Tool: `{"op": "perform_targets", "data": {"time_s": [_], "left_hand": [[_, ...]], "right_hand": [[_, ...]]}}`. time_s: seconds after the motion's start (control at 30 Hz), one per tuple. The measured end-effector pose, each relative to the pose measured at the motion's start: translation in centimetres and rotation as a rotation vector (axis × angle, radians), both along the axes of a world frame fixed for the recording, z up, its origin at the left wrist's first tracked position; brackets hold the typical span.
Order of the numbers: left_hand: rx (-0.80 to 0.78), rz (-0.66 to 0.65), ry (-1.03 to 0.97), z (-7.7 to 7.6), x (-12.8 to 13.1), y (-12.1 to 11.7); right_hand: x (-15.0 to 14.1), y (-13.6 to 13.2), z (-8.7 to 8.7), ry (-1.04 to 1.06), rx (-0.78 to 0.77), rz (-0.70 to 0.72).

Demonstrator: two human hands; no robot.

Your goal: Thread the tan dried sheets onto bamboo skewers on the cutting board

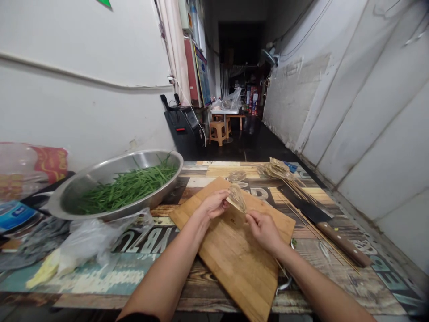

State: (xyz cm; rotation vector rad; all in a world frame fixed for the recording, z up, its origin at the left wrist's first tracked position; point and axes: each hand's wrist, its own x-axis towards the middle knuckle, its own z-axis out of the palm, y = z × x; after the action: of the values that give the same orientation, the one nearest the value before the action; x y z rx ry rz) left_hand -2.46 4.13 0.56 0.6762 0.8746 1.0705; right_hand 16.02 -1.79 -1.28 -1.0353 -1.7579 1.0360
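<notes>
My left hand (216,203) pinches a thin, translucent, brownish folded sheet (237,199) above the wooden cutting board (234,250). My right hand (263,230) is closed at the sheet's lower end. It appears to grip a bamboo skewer, mostly hidden by the hand and wrist; a thin length (284,269) shows below the wrist. A similar loose sheet (237,175) lies just beyond the board. To the right, a stack of sheets on skewers (276,169) rests on the table, its sticks pointing toward me.
Left of the board stands a large steel basin (170,188) of cut green stalks (130,190). A cleaver (301,203) with a wooden handle and several loose skewers (321,241) lie at right. Plastic bags (94,239) and a grey cloth (36,241) cover the left side.
</notes>
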Motion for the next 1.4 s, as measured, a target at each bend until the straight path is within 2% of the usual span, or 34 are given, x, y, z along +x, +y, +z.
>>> {"op": "perform_targets", "data": {"time_s": [0.1, 0.13, 0.17, 0.23, 0.4, 0.47, 0.5, 0.57, 0.7, 0.73, 0.8, 1.03, 1.17, 1.23, 1.33, 1.4], "left_hand": [[-0.029, 0.007, -0.037, 0.1, -0.2, -0.1], [-0.037, 0.004, -0.05, 0.1, -0.3, -0.1], [-0.039, -0.001, -0.06, 0.1, -0.3, -0.1], [-0.032, -0.015, -0.071, 0.0, -0.3, -0.1], [0.009, -0.036, -0.033, -0.4, 0.0, 0.1], [0.019, -0.037, -0.023, -0.4, 0.2, 0.0], [0.016, -0.034, -0.02, -0.3, 0.2, 0.0], [0.009, -0.02, -0.021, -0.2, 0.2, -0.2], [-0.003, -0.021, -0.048, 0.1, 0.1, -0.4], [-0.009, -0.016, -0.056, 0.1, 0.2, -0.4], [-0.018, 0.021, -0.069, 0.2, 0.2, -0.2], [-0.023, 0.207, -0.093, 0.6, -1.1, 0.6], [-0.053, 0.241, -0.125, 1.0, -1.9, 0.8], [-0.048, 0.236, -0.118, 1.0, -1.9, 0.7], [0.046, 0.229, -0.058, 0.7, -1.8, 0.7], [0.132, 0.238, -0.006, 0.4, -1.6, 0.7]], "right_hand": [[-0.3, 0.4, 0.5, 0.335, -0.488, 0.214], [-0.4, 0.6, 0.6, 0.376, -0.566, 0.26], [-0.4, 0.7, 0.7, 0.353, -0.55, 0.266], [-0.3, 0.8, 0.6, 0.206, -0.353, 0.187], [0.2, -0.1, 0.0, -0.36, 0.31, -0.123], [0.3, -0.3, -0.2, -0.561, 0.468, -0.163], [0.3, -0.3, -0.2, -0.554, 0.462, -0.147], [0.3, -0.1, 0.0, -0.341, 0.276, -0.062], [0.0, 0.8, 0.7, 0.296, -0.485, 0.216], [0.0, 0.9, 0.8, 0.384, -0.61, 0.252], [0.1, 1.1, 1.0, 0.45, -0.688, 0.258], [0.6, 0.5, 1.1, 0.203, -0.487, 0.248], [0.4, 0.4, 0.6, 0.094, -0.433, 0.233], [0.3, 0.5, 0.2, 0.003, -0.258, 0.159], [0.5, 0.5, -0.4, -0.231, 0.131, -0.028], [0.7, 0.3, -0.6, -0.391, 0.275, -0.128]]}}
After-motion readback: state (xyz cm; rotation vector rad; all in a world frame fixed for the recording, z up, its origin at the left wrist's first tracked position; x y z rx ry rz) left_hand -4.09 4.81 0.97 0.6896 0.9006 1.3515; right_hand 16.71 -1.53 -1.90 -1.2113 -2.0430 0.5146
